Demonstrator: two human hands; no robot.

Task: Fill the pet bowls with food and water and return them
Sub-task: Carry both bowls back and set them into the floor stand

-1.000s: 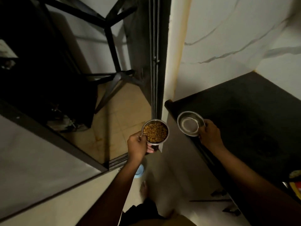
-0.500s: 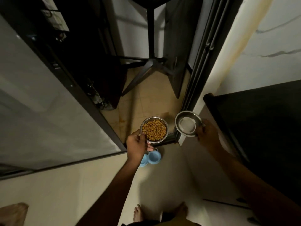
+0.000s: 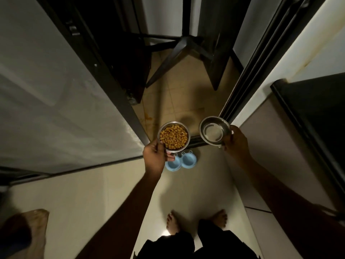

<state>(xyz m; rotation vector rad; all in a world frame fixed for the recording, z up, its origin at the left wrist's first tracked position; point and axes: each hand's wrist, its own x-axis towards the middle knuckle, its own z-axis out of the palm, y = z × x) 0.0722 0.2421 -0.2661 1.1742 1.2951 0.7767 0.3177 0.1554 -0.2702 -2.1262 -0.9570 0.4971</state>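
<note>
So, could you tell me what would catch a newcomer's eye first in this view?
Probably the steel bowl of brown kibble, brightest at centre frame, held by the left hand. Just right of it, the right hand holds a second steel bowl, apparently with water. On the floor below them sits a pale blue double holder.

Both bare forearms reach up from the lower frame toward its centre. The left hand (image 3: 155,157) is closed in a grip just left of centre; the right hand (image 3: 235,142), right of centre, is likewise clenched. Two bare feet (image 3: 172,223) stand at bottom centre.
</note>
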